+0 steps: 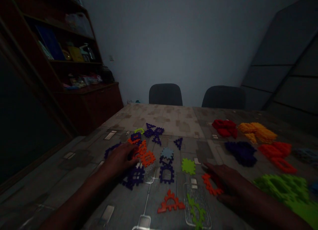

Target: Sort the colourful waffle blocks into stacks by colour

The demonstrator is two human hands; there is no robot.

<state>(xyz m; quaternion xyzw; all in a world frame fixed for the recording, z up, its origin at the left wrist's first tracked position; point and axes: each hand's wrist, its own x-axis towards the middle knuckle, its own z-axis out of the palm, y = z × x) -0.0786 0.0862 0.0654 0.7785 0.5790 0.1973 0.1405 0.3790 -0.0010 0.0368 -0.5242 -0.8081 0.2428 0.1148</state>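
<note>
My left hand point(121, 157) has its fingers curled over an orange interlocking plastic piece in the loose group at left. Beside its fingertips lies an orange square tile point(148, 158), and below it a purple window-like tile point(138, 175). My right hand point(225, 178) grips the edge of an orange square frame piece point(208, 184), with fingers above and thumb below; the palm hides part of it. A lime square tile point(188, 166) is just left of that hand. Between the hands lie a purple frame tile point(166, 174), an orange triangle piece point(171, 202) and a lime triangle piece point(196, 210).
At right are sorted piles: red point(225, 128), yellow-orange point(257, 132), purple point(240, 153), orange point(277, 154) and lime point(283, 188). More purple pieces point(156, 139) lie farther back. Two dark chairs point(165, 94) stand behind the patterned table point(171, 115); a shelf unit point(99, 101) is at left.
</note>
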